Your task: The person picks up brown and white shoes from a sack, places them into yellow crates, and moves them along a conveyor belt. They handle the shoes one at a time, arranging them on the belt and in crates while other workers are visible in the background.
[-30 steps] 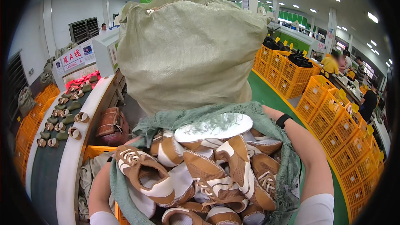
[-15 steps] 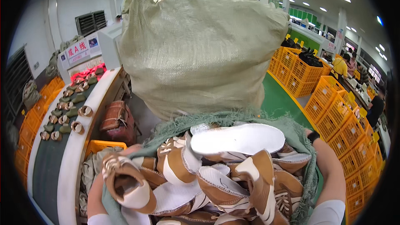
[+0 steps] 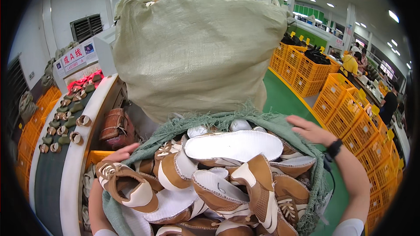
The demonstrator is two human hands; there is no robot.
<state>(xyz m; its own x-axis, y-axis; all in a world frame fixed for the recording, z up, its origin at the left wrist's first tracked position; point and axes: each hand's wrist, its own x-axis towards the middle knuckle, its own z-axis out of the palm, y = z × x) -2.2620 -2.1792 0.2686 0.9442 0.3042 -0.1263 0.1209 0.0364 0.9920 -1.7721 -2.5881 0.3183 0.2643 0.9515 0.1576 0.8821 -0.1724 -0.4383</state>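
**Desk:** What have the hands got?

**Me:** I see my left hand (image 3: 124, 152) on the left rim of the green sack (image 3: 227, 120), fingers laid flat along the frayed edge. They look together and pressed to the cloth, but I cannot tell whether they are clamped on it; the shoes hide most of the palm. My right hand (image 3: 308, 130) rests on the far right rim of the same sack, fingers spread and apart, lying on the fabric rather than closed round it. A dark band (image 3: 334, 147) sits on that wrist.

**Desk:** And the load, relative to the grip?

**Me:** The sack lies between my two forearms, mouth open towards me. It is heaped with tan-and-white shoe uppers (image 3: 210, 188). One white sole (image 3: 234, 145) lies face up on top, between the hands, nearer the right one. One upper (image 3: 127, 185) hangs over the left rim, just below my left hand.

**Desk:** What is beyond it?

**Me:** A big pale woven sack (image 3: 197, 48) stands upright just behind the green one, touching its far edge and filling the middle of the view. To my left a curved conveyor (image 3: 57, 166) carries small shoe pieces; a brown bag (image 3: 114, 124) lies beside it. To my right, stacks of yellow crates (image 3: 345, 104) line a green floor (image 3: 284, 100), and people work well apart at the far right.
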